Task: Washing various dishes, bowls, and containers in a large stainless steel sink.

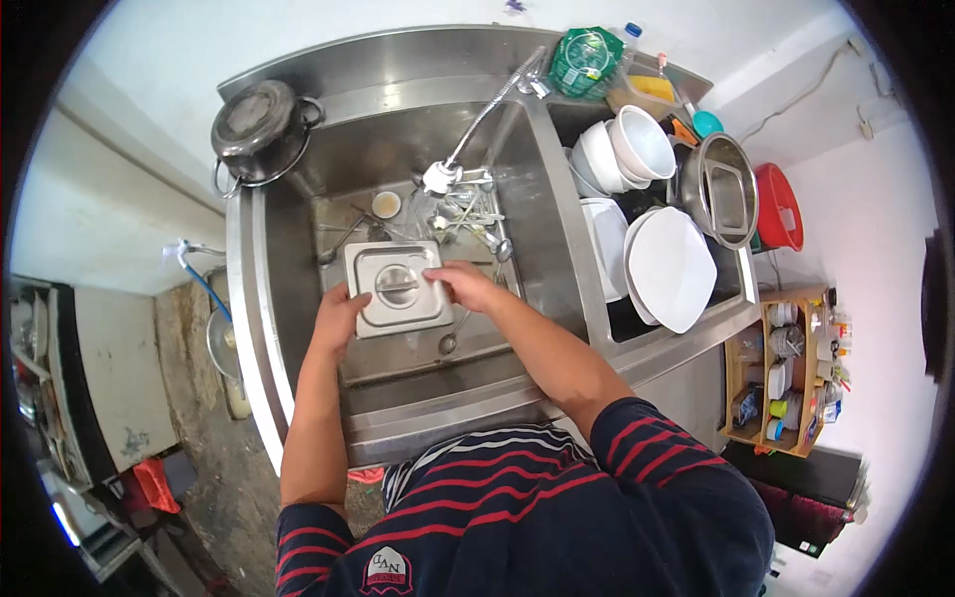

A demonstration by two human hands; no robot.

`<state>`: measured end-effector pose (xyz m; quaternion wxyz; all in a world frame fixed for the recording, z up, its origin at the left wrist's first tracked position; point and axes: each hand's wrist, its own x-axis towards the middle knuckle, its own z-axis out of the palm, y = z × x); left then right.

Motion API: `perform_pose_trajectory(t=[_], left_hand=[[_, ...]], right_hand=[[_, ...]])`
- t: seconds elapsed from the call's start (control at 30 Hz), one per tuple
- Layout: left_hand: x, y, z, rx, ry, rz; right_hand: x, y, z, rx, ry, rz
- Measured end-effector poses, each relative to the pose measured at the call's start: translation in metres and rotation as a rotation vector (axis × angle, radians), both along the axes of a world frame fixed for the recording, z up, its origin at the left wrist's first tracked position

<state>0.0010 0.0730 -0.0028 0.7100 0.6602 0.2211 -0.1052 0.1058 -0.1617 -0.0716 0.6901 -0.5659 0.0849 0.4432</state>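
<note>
A square stainless steel food pan (403,324) with a flat lid (383,261) is held level over the sink basin (348,174). The lid has a round recess with a bar handle across it. My left hand (340,312) grips the pan's left side, thumb on the lid's edge. On the opposite side my right hand (466,285) holds it, its thumb resting on top; the other fingers are partly hidden. Spoons and other cutlery (463,214) lie in the sink beyond the pan, near a small pale cup (386,205). A ladle (328,255) is left of them.
A flexible faucet (502,95) hangs over the basin. At the back left corner stands a dark metal pot (261,134). The right compartment holds white plates (672,269), white bowls (642,141) and steel bowls (731,184). A green bag (587,62) sits on the back ledge.
</note>
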Motion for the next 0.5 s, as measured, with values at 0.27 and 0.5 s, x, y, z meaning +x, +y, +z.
perform_pose_trajectory(t=[0.27,0.5], left_hand=[[0.001,-0.001,0.014,0.574,-0.090,-0.049],[-0.005,0.010,0.015,0.760,-0.122,-0.087]], right_hand=[[0.021,-0.004,-0.024,-0.561,-0.691,-0.212],[0.048,-0.033,0.069,-0.687,-0.985,0.019]])
